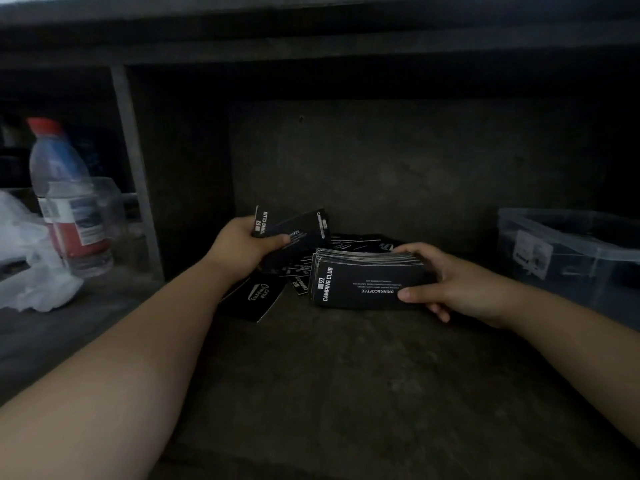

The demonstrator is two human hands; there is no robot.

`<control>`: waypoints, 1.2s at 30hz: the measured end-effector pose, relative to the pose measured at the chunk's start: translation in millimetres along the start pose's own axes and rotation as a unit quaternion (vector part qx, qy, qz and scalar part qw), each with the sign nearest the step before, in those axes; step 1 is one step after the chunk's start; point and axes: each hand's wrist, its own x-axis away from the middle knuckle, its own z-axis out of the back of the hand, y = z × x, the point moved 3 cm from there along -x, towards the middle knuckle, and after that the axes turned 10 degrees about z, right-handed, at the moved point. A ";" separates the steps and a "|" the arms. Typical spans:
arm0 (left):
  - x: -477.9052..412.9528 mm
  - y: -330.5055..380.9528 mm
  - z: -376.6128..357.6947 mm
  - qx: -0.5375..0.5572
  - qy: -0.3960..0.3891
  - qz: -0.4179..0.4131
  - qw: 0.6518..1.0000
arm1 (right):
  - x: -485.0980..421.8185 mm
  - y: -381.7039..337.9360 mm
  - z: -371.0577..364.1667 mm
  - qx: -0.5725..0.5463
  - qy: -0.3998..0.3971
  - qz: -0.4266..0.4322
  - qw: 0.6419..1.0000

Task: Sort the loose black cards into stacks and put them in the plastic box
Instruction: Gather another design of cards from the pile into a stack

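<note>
black cards [256, 301] are lying loose on the dark shelf [329, 375], in a messy pile between the two hands. some of them are lying over each other. the right hand [460, 285] is holding a thick stack [367, 285] of the cards, with the thumb pressing on top and the fingers curling round the far edge. the stack is sitting low, just beside the loose pile. the top card is showing the white words "camping club". the left hand [239, 244] is pinching a few cards [294, 230] and holding them up over the pile, a bit spread apart.

the plastic box [568, 251] is sitting on the right side, well apart from the pile. it is see-through, but i cannot tell what is in it.

on the left, a water bottle [65, 199] with a red cap is standing just beside a clear cup [104, 206]. a white bag [31, 271] is lying near them.
</note>
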 end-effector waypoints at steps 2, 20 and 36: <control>-0.4 -5.0 -2.7 -0.040 -0.061 0.025 0.997 | 0.1 1.4 -0.2 -0.003 0.003 0.002 1.000; 21.1 39.7 1.9 0.254 -0.084 -0.053 0.962 | 0.2 1.8 1.8 -0.013 0.002 0.000 1.000; 45.1 44.9 -28.2 -0.048 -0.203 -0.081 0.975 | 8.3 -8.7 4.0 -0.159 0.029 -0.068 0.985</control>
